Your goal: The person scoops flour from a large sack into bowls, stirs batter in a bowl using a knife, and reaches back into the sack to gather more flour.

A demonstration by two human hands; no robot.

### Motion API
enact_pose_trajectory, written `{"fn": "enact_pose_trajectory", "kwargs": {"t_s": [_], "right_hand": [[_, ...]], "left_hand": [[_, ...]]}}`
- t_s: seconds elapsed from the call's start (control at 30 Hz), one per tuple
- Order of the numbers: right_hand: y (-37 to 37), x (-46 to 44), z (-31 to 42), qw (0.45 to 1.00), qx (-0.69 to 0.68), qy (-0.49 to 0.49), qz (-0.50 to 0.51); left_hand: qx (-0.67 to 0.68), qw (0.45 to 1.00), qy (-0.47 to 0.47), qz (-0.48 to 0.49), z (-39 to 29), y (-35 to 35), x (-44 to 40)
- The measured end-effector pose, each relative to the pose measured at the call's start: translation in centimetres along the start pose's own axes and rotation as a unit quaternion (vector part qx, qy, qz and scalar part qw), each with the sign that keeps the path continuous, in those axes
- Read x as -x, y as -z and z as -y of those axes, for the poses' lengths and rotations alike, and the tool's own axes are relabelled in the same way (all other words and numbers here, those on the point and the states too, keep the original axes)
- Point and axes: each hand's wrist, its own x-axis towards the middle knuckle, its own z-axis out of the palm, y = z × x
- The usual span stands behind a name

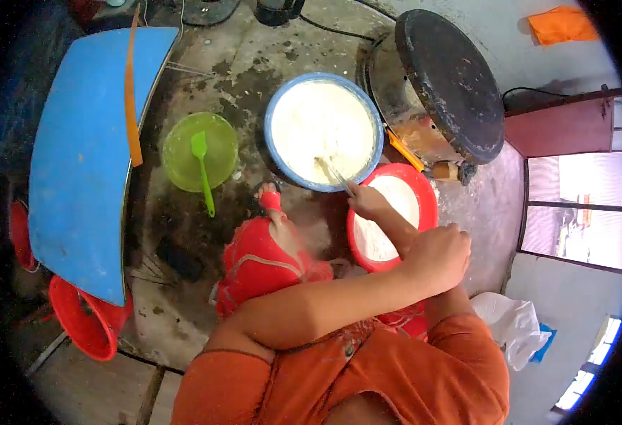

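Note:
My right hand [369, 201] is closed around the handle of a thin metal utensil [335, 174]. Its far end dips into a pale, creamy mixture [321, 127] in a blue basin [271, 150], so I cannot tell its kind. My left arm crosses over the right one. With fingers curled, my left hand [442, 261] lies over my right forearm; its palm side is hidden. Beneath the right forearm stands a red basin [428, 202] holding white powder [398, 202], partly covered by my arm.
A green bowl [176, 170] with a green spatula [203, 159] across it sits left of the blue basin. A large lidded metal drum [452, 85] stands behind right. Far left are a blue board [77, 156] and a red bucket [87, 326]. A white plastic bag [506, 319] lies at right.

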Motion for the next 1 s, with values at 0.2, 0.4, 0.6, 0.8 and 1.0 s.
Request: {"fn": "enact_pose_trajectory", "kwargs": {"t_s": [0.2, 0.4, 0.6, 0.8, 1.0], "right_hand": [[4.2, -0.1, 1.5, 0.822, -0.554, -0.129, 0.034], [7.3, 5.7, -3.6, 0.987, -0.058, 0.126, -0.085], [2.8, 2.7, -0.7, 0.995, 0.064, -0.037, 0.068], [0.4, -3.1, -1.6, 0.952, -0.287, -0.084, -0.060], [9.0, 5.6, -1.3, 0.940, -0.323, -0.112, -0.016]], "left_hand": [[-0.008, 1.000, -0.001, 0.005, -0.4, -0.4, 0.0], [-0.012, 0.999, -0.022, -0.032, -0.4, -0.2, 0.2], [-0.028, 0.999, -0.011, 0.022, -0.5, -0.1, 0.4], [-0.038, 0.999, 0.001, 0.029, -0.3, -0.9, -0.2], [0.001, 1.000, -0.019, -0.005, -0.7, 0.2, 0.3]]}}
